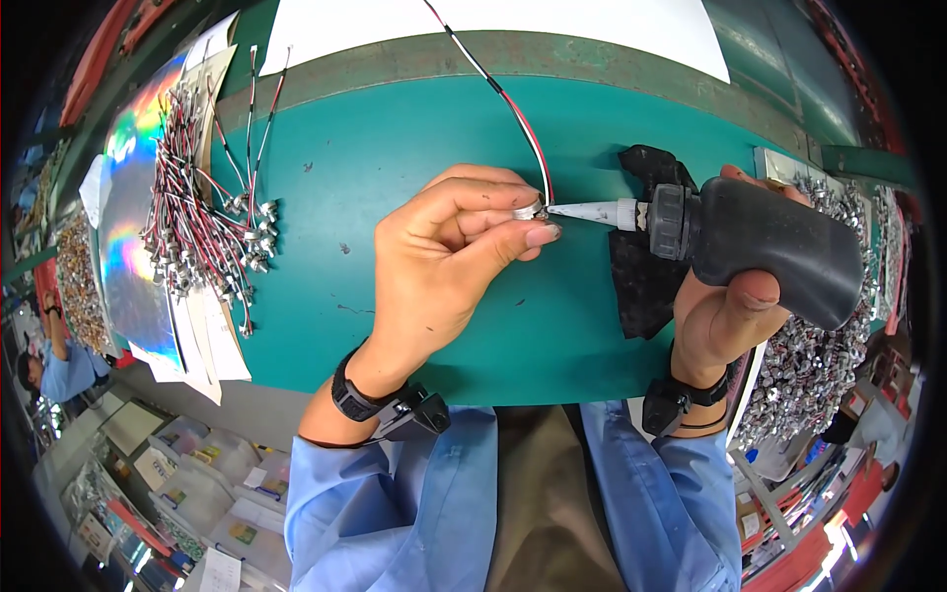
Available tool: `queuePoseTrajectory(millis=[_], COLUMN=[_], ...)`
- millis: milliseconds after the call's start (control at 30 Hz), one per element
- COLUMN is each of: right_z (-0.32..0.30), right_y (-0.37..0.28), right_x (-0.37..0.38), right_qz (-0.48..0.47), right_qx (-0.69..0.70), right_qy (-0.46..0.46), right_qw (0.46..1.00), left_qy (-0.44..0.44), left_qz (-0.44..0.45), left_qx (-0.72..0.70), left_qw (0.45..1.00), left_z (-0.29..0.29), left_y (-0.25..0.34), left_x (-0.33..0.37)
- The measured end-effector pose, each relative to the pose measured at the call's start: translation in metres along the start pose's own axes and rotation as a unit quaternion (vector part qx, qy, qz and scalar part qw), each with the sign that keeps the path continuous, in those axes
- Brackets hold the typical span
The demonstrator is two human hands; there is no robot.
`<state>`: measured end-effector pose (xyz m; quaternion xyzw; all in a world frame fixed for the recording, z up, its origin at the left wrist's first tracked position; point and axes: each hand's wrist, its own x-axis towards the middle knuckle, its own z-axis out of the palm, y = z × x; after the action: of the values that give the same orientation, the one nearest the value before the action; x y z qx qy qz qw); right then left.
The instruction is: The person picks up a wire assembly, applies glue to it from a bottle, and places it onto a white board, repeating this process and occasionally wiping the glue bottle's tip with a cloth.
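Note:
My left hand (444, 261) pinches a small silver metal part (528, 210) at the end of a red, white and black wire (513, 109) that runs off toward the far edge of the bench. My right hand (725, 316) grips a black squeeze bottle (774, 242) with a white tapered nozzle (592, 210). The nozzle tip touches the metal part between my left fingertips. Both hands hover over the green bench mat (395, 128).
A bundle of several similar wires with metal ends (202, 222) lies at the left on a shiny sheet (133, 247). A black rag (641, 276) lies under my right hand. Trays of small silver parts (829, 345) sit at the right. White paper (493, 25) lies at the far edge.

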<state>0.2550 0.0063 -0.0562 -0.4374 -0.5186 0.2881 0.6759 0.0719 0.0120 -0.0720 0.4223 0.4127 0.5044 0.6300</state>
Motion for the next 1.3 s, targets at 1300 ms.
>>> queuePoseTrajectory(millis=[1300], right_z=[-0.0084], right_y=[0.0036], right_x=[0.0055], right_qz=[-0.031], right_qx=[-0.023], right_qy=[-0.007], right_qw=[0.999], left_qy=[-0.030], left_qz=[-0.039], left_qx=[-0.076], left_qw=[0.996], left_z=[0.0048], left_y=[-0.0006], left_x=[0.0027])
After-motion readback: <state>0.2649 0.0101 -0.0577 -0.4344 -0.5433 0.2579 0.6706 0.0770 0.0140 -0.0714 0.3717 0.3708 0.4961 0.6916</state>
